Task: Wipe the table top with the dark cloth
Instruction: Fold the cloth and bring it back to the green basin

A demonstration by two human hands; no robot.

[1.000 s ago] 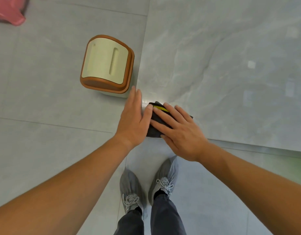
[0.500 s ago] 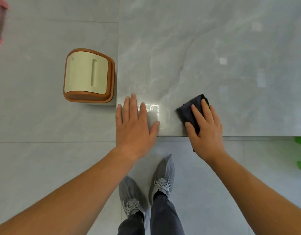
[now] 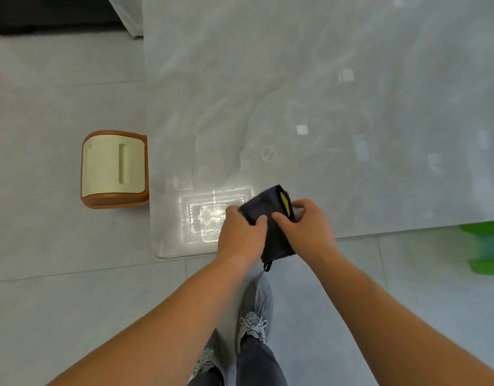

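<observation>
Our left hand [image 3: 241, 235] and right hand [image 3: 304, 229] both curl round the dark cloth [image 3: 264, 210], held bunched over the near edge of the table top [image 3: 323, 107], its tail hanging past. We judge it is being refolded, with the far surface left to wipe. Left, a brown-rimmed stool or closed bin [image 3: 113, 168] shows no contents.

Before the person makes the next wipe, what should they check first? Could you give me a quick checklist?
1. Grip of left hand and right hand on the dark cloth: ok.
2. Cloth spread flat on the table top: not ok, it is folded and its lower end hangs past the near edge.
3. The stool off the table, beside its left edge: ok.
4. Dirt left on the surface: cannot tell, glare hides it.
</observation>
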